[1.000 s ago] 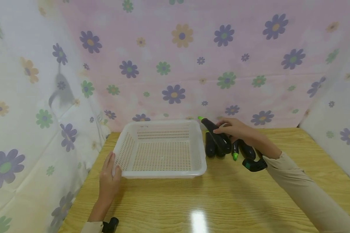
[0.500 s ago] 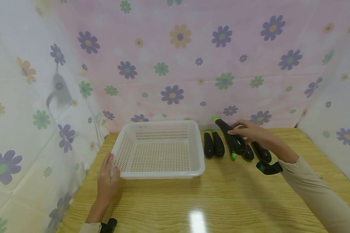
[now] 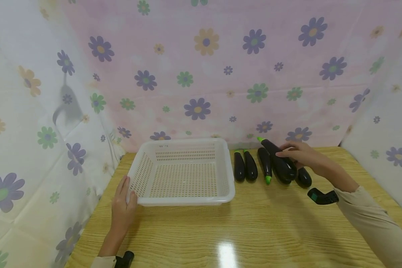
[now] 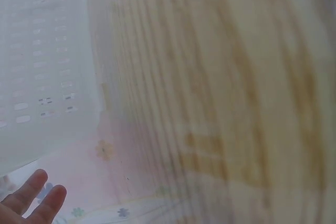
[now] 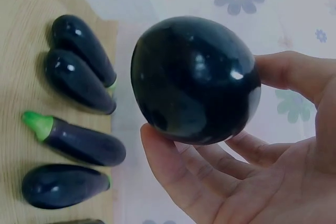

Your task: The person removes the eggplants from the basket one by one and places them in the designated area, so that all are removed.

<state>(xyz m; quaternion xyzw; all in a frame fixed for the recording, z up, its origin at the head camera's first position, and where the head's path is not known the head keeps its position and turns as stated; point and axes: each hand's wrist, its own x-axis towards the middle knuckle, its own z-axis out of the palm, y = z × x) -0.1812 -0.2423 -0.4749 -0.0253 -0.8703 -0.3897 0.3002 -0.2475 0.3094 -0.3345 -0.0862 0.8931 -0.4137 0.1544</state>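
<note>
My right hand pinches a dark eggplant between thumb and fingers, its green stem pointing up and to the back left. In the right wrist view the held eggplant's round glossy end faces the camera. It overlaps another eggplant lying behind it in the head view. My left hand rests at the front left corner of a white plastic basket, fingers straight along its outer side. Two of its fingertips show in the left wrist view beside the basket wall. Inside the basket only its slotted bottom shows.
Right of the basket, eggplants lie in a row: two side by side, one with its green stem toward the front, and another at the right end. They lie on a wood-grain table with flowered cloth behind.
My right hand has carried the eggplant to the right along the row, away from the basket, uncovering the eggplants beside it. My left hand stays at the basket's corner.
</note>
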